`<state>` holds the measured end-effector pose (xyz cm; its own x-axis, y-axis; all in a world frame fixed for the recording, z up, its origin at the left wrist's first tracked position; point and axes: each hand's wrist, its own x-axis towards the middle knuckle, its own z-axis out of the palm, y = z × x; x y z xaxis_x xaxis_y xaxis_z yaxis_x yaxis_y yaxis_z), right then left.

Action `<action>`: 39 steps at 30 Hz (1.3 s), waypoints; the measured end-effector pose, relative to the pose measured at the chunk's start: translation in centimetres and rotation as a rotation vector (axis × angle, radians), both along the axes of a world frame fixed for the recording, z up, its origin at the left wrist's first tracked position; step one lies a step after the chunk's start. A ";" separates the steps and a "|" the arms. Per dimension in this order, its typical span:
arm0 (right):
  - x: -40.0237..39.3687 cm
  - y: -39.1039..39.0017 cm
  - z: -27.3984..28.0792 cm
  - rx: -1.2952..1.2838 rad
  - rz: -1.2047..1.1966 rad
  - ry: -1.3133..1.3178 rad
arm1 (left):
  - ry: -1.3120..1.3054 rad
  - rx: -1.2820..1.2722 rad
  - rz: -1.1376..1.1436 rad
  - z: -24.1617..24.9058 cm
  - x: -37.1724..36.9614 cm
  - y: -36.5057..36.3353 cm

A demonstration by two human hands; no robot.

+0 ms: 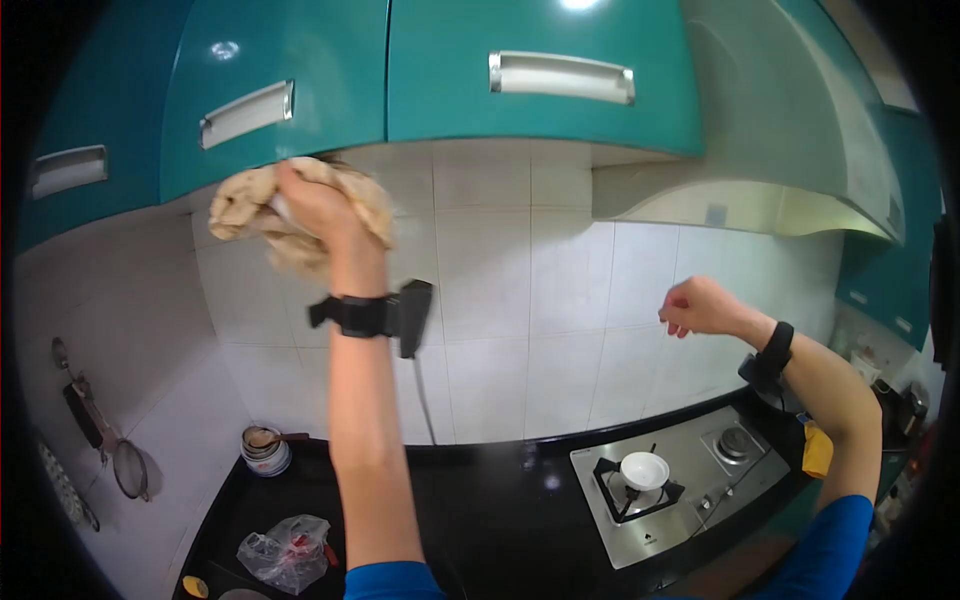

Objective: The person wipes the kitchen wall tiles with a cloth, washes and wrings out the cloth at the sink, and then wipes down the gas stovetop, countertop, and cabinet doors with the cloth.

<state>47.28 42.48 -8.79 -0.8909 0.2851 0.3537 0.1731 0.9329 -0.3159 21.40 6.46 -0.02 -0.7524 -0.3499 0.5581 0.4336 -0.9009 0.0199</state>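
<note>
My left hand (pixel 315 205) is raised high against the white wall tiles, just under the teal upper cabinets (pixel 440 75). It grips a crumpled beige cloth (pixel 250 205), pressed to the tile below the cabinet edge. My right hand (pixel 700 305) hangs in the air to the right, fingers curled into a loose fist, holding nothing that I can see. Both wrists wear black bands.
A black countertop (pixel 500 510) runs below, with a steel gas stove (pixel 680 480) carrying a white bowl (pixel 645 468). A range hood (pixel 760 180) hangs at the right. A plastic bag (pixel 285 550), a small jar (pixel 265 450) and hanging strainers (pixel 125 465) sit at the left.
</note>
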 end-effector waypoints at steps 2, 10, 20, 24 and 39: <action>2.2 0.5 -0.4 0.010 0.009 -0.032 | -0.024 -0.070 0.022 0.2 5.7 4.1; 7.9 3.0 -3.0 -0.068 0.050 -0.074 | 0.082 -0.230 0.197 -2.3 16.7 20.1; 10.0 0.0 3.6 0.268 0.262 0.616 | 0.095 -0.830 1.111 -0.4 8.5 9.5; 11.5 -0.9 5.5 0.177 0.307 0.713 | -0.037 -0.618 1.660 2.2 9.4 10.4; 7.5 -3.8 2.8 -0.008 0.355 0.749 | 1.023 -0.736 1.617 0.6 17.7 18.0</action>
<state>54.76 38.65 -5.99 -0.4574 0.0366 0.8885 -0.3901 0.8896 -0.2375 39.07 24.41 0.55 0.5579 0.2028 0.8047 0.7486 0.2956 -0.5935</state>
